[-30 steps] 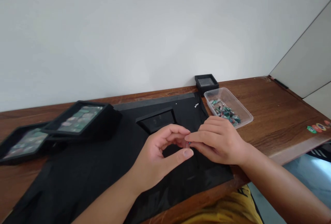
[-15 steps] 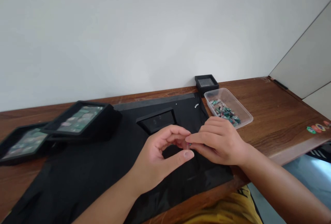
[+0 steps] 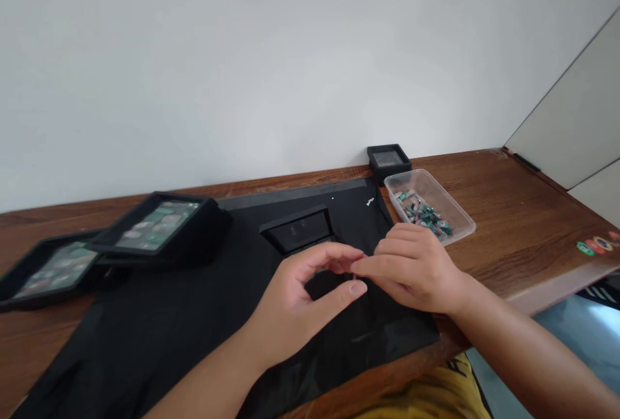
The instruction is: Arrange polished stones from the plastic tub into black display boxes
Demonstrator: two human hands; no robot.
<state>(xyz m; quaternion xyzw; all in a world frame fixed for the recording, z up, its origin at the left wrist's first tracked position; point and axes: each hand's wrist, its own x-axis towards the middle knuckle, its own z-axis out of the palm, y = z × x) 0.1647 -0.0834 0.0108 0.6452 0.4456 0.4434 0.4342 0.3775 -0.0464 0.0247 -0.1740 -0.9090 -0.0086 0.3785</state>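
Left hand and right hand meet fingertip to fingertip over black cloth mat, pinching tiny piece between them; piece mostly hidden, colour and shape unclear. Just beyond: shallow black tray. Right: clear plastic tub, rounded corners, holding small green and pink pieces. Left: black display trays. Glossy wooden desk. Versus half a second ago: grip unchanged, whole scene sits slightly lower in view.
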